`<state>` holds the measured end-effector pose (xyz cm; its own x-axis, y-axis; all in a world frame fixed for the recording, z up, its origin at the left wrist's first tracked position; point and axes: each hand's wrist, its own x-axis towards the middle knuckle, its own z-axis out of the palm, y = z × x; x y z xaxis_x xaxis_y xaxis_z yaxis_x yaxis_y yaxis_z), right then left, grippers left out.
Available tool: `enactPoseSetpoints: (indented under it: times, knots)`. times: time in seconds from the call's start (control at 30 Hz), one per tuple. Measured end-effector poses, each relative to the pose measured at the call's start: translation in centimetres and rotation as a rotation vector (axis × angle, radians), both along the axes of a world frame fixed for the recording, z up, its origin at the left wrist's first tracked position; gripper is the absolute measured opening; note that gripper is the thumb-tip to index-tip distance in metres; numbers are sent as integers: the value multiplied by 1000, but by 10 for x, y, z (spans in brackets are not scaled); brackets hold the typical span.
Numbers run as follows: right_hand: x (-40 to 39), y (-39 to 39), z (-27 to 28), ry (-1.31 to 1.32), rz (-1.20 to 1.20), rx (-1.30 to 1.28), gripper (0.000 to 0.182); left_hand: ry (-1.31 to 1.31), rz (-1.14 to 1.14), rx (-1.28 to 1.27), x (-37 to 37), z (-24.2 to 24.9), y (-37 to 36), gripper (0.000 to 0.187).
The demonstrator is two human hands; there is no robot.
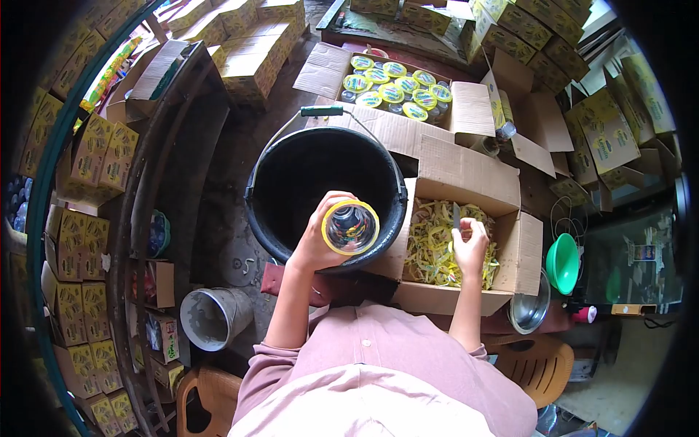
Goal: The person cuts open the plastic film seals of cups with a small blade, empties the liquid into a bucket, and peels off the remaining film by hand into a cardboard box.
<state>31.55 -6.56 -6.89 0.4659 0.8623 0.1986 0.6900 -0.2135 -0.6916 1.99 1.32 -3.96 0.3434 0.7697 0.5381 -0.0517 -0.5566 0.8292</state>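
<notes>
My left hand [319, 237] is wrapped round a clear plastic jar [352, 229] with a yellow rim, its round end facing up at me. The jar is above the mouth of a large black bucket [256, 211]. My right hand [472, 244] pinches a thin, dark, narrow blade [456, 216] that points away from me. Below that hand is an open cardboard box [466, 166] filled with curly yellow plastic strips [429, 240]. The blade and the jar are well apart.
An open carton [325, 69] of jars with yellow printed lids [391, 92] stands beyond the bucket. A grey bucket [215, 318] is at left, a green bowl [562, 264] and a metal bowl [530, 306] at right. Stacked yellow cartons [255, 58] and orange chairs [535, 368] surround me.
</notes>
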Motion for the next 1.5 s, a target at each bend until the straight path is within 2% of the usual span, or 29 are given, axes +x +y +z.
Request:
enactPoseSetpoints:
  times: [0.1, 0.17, 0.23, 0.3, 0.33, 0.43, 0.53, 0.73, 0.83, 1.03, 1.5]
  knots:
    - [-7, 9, 1, 264, -24, 180, 14, -47, 28, -71, 2, 0, -2, 60]
    - [-20, 14, 4, 332, -19, 275, 13, -129, 67, -197, 3, 4, -9, 61]
    - [-47, 17, 25, 395, 24, 318, 13, -69, 57, -161, -2, -4, -6, 65]
    - [-75, 18, 42, 376, 183, 374, 13, -98, 18, -167, -4, -15, -4, 66]
    - [-89, 20, 51, 453, 272, 422, 13, -98, 19, -145, -4, -15, -4, 68]
    - [-116, 26, 60, 311, 379, 450, 16, -27, 52, -119, -2, -7, -7, 69]
    - [-136, 25, 69, 244, 357, 464, 17, 7, 96, -89, 0, 2, -9, 69]
    - [-149, 20, 64, 177, 369, 569, 18, -13, 104, -70, 0, -2, -8, 70]
    - [-151, 20, 66, 140, 386, 596, 18, 13, 79, -31, -1, -7, -7, 77]
    - [-154, 24, 64, 126, 379, 625, 18, -88, -24, -160, -1, -6, -7, 71]
    - [-156, 29, 60, 43, 355, 693, 16, -60, -27, -174, 3, -6, -6, 73]
